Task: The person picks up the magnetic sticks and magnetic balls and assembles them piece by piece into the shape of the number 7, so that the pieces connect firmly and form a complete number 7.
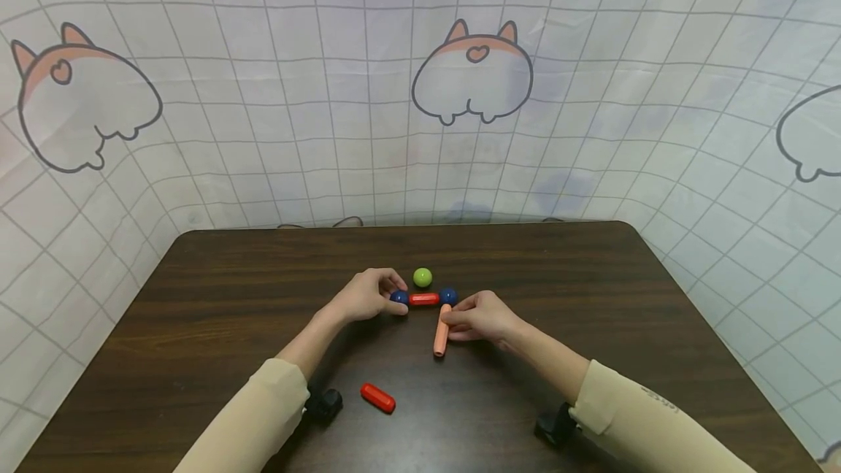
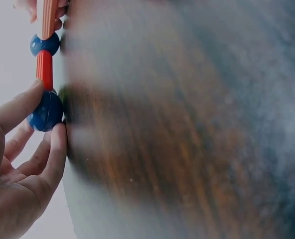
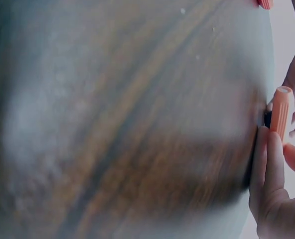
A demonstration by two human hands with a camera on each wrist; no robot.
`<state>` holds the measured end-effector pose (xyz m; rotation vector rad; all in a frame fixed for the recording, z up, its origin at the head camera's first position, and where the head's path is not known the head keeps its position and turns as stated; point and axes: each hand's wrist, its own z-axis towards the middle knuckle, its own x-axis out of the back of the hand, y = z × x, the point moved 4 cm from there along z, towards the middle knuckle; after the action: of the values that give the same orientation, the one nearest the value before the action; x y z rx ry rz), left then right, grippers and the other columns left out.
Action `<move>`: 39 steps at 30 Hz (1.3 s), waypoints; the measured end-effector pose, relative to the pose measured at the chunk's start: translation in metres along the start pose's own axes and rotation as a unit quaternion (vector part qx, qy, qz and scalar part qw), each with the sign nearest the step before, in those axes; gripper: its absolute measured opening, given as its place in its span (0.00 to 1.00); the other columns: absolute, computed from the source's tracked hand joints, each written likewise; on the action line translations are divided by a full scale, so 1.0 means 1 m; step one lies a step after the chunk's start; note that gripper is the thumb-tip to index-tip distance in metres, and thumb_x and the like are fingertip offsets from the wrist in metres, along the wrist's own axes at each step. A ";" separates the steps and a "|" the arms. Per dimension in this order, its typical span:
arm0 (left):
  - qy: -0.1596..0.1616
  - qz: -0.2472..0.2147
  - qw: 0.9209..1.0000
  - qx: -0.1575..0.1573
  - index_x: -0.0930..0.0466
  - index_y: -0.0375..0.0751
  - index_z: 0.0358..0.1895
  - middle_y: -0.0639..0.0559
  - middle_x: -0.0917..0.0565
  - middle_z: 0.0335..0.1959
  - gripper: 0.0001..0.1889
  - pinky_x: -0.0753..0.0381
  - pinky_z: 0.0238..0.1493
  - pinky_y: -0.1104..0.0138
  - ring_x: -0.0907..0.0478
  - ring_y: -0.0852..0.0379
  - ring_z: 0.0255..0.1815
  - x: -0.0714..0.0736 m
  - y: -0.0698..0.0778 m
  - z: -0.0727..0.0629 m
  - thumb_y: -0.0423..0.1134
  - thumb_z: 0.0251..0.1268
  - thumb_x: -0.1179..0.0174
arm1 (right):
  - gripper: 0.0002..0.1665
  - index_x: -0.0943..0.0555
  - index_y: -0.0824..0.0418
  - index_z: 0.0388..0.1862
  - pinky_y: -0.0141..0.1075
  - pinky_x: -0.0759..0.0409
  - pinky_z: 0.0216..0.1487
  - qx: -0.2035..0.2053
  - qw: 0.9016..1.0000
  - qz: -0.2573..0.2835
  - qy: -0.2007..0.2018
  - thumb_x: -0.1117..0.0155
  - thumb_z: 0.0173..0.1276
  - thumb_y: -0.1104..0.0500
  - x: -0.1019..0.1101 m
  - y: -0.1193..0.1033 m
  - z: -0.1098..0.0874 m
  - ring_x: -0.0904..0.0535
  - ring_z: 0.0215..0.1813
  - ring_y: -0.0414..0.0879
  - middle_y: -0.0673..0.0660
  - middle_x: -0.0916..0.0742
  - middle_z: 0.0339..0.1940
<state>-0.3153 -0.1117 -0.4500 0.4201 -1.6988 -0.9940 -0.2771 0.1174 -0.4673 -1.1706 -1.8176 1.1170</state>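
Note:
My left hand [image 1: 364,296] pinches a blue ball [image 1: 399,298] between thumb and fingers. That ball sits at the left end of a short red rod [image 1: 423,299], and a second blue ball [image 1: 449,296] sits at the rod's right end. My right hand [image 1: 485,317] grips a grooved orange rod [image 1: 442,336], whose far end meets the second ball; whether it is plugged in cannot be made out. In the left wrist view, the orange rod [image 2: 47,20], both balls and the red rod [image 2: 45,69] line up. The right wrist view shows the orange rod [image 3: 281,112] between thumb and fingers.
A green ball [image 1: 423,277] lies just behind the red rod. Nearer the front, a loose red rod [image 1: 377,398] lies on the dark wooden table [image 1: 217,298]. A white gridded curtain [image 1: 368,166] hangs behind the table. Black devices [image 1: 324,406] are worn at both wrists.

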 end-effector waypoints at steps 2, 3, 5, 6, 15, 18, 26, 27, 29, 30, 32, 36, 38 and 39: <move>0.001 0.001 1.000 0.000 0.16 0.42 0.47 0.48 0.18 0.42 0.15 0.23 0.42 0.61 0.23 0.52 0.41 0.000 0.000 0.000 0.37 0.59 0.23 | 0.17 0.20 0.80 0.53 0.40 0.14 0.43 0.000 1.000 0.003 0.000 0.33 0.73 0.66 -0.001 -0.001 -0.001 0.12 0.39 0.48 0.63 0.12 0.41; 0.001 0.002 1.000 0.001 0.16 0.42 0.47 0.48 0.18 0.42 0.15 0.23 0.42 0.61 0.23 0.52 0.41 0.000 0.001 0.000 0.37 0.59 0.23 | 0.17 0.19 0.80 0.53 0.40 0.14 0.43 0.001 1.000 0.005 -0.001 0.32 0.73 0.66 -0.001 -0.001 -0.001 0.11 0.39 0.48 0.63 0.12 0.41; 0.002 0.004 1.000 0.001 0.16 0.42 0.47 0.49 0.18 0.42 0.15 0.23 0.43 0.61 0.23 0.52 0.41 0.000 0.000 0.000 0.37 0.59 0.23 | 0.17 0.19 0.79 0.52 0.40 0.14 0.43 0.002 1.000 0.006 -0.002 0.32 0.72 0.65 -0.001 -0.001 -0.001 0.12 0.38 0.47 0.63 0.11 0.40; 0.003 0.004 1.000 0.000 0.16 0.42 0.47 0.49 0.18 0.42 0.15 0.23 0.43 0.61 0.23 0.53 0.41 0.000 0.000 0.000 0.37 0.59 0.23 | 0.17 0.19 0.79 0.52 0.40 0.14 0.43 0.002 1.000 0.006 -0.002 0.31 0.72 0.65 -0.001 -0.002 -0.001 0.12 0.38 0.47 0.63 0.11 0.40; 0.008 -0.003 1.000 0.011 0.20 0.39 0.55 0.48 0.19 0.44 0.23 0.21 0.49 0.57 0.22 0.52 0.44 0.001 -0.005 -0.005 0.37 0.58 0.22 | 0.18 0.19 0.78 0.53 0.40 0.15 0.43 -0.003 1.000 0.009 0.002 0.31 0.72 0.64 -0.003 0.001 -0.002 0.11 0.39 0.48 0.62 0.11 0.40; 0.015 -0.012 1.000 0.019 0.24 0.37 0.59 0.46 0.19 0.45 0.27 0.20 0.51 0.56 0.21 0.52 0.45 0.003 -0.007 -0.011 0.38 0.58 0.22 | 0.18 0.19 0.78 0.53 0.39 0.15 0.43 -0.004 1.000 0.013 0.002 0.31 0.72 0.64 -0.003 0.002 -0.003 0.11 0.39 0.48 0.63 0.11 0.40; -0.004 0.007 1.000 0.011 0.23 0.36 0.48 0.46 0.20 0.40 0.20 0.25 0.43 0.59 0.24 0.53 0.41 0.015 -0.002 -0.042 0.40 0.60 0.24 | 0.16 0.21 0.80 0.52 0.39 0.14 0.44 0.009 1.000 0.026 -0.008 0.33 0.72 0.67 -0.003 0.002 -0.002 0.12 0.39 0.47 0.63 0.13 0.41; -0.017 0.009 1.000 0.004 0.22 0.36 0.47 0.46 0.20 0.40 0.19 0.25 0.43 0.59 0.25 0.53 0.41 0.016 0.000 -0.047 0.40 0.60 0.24 | 0.16 0.21 0.81 0.52 0.39 0.14 0.44 0.013 1.000 0.025 -0.010 0.33 0.73 0.68 -0.003 0.002 -0.003 0.13 0.39 0.47 0.64 0.13 0.41; -0.045 0.017 0.999 -0.011 0.21 0.38 0.45 0.48 0.20 0.39 0.17 0.25 0.43 0.60 0.25 0.53 0.41 0.015 0.004 -0.057 0.40 0.60 0.24 | 0.16 0.21 0.81 0.51 0.39 0.14 0.44 0.013 1.000 0.026 -0.012 0.33 0.72 0.68 -0.004 0.002 -0.003 0.13 0.38 0.47 0.63 0.13 0.41; -0.060 0.022 0.998 -0.019 0.20 0.38 0.45 0.48 0.19 0.39 0.17 0.25 0.44 0.59 0.24 0.52 0.41 0.014 0.006 -0.061 0.40 0.60 0.24 | 0.16 0.21 0.80 0.51 0.39 0.14 0.44 0.012 1.000 0.026 -0.012 0.33 0.72 0.68 -0.004 0.002 -0.003 0.13 0.38 0.47 0.63 0.13 0.41; -0.089 0.026 0.995 -0.031 0.19 0.39 0.45 0.49 0.19 0.39 0.16 0.24 0.47 0.59 0.24 0.51 0.42 0.012 0.010 -0.068 0.40 0.60 0.24 | 0.16 0.21 0.80 0.51 0.39 0.14 0.44 0.012 1.000 0.025 -0.010 0.33 0.72 0.68 -0.004 0.001 -0.003 0.13 0.38 0.47 0.63 0.13 0.42; -0.123 0.027 0.991 -0.043 0.17 0.39 0.47 0.49 0.18 0.41 0.15 0.25 0.49 0.58 0.24 0.49 0.44 0.007 0.015 -0.078 0.39 0.61 0.25 | 0.16 0.21 0.80 0.51 0.39 0.14 0.44 0.005 1.000 0.023 -0.002 0.33 0.72 0.68 -0.002 0.002 -0.002 0.13 0.38 0.46 0.64 0.14 0.42; -0.128 0.026 0.990 -0.048 0.17 0.38 0.48 0.49 0.18 0.41 0.16 0.25 0.49 0.59 0.23 0.48 0.44 0.006 0.015 -0.082 0.38 0.61 0.25 | 0.16 0.21 0.80 0.51 0.39 0.14 0.44 0.004 1.000 0.021 -0.001 0.33 0.72 0.67 -0.002 0.002 -0.001 0.13 0.38 0.46 0.64 0.13 0.42; -0.130 0.026 0.990 -0.050 0.17 0.38 0.48 0.49 0.18 0.41 0.16 0.25 0.50 0.59 0.24 0.48 0.44 0.006 0.015 -0.083 0.38 0.61 0.24 | 0.16 0.21 0.80 0.52 0.39 0.14 0.44 0.004 1.000 0.021 -0.001 0.33 0.73 0.67 -0.002 0.002 -0.001 0.13 0.38 0.46 0.64 0.13 0.42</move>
<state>-0.2389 -0.1407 -0.4279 0.1852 -1.8711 -1.1282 -0.2749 0.1166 -0.4686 -1.2093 -1.7952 1.1483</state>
